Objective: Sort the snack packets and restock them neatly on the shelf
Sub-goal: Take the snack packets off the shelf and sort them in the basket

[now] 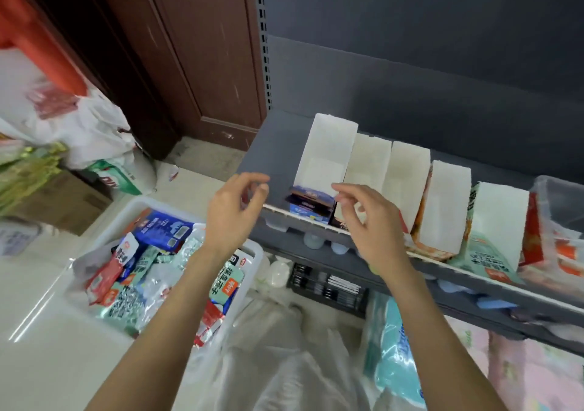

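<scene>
Left hand (232, 213): yours is bare, with no glove, ring or band showing.
Right hand (368, 221): bare as well, nothing worn on the fingers or wrist.
Forearms: both of yours are uncovered from the wrist to the near edge of the view, and no sleeve or cuff shows.
Wrists: you wear no watch, strap or bracelet on either one.
Nails: short and unpainted where they show.
</scene>
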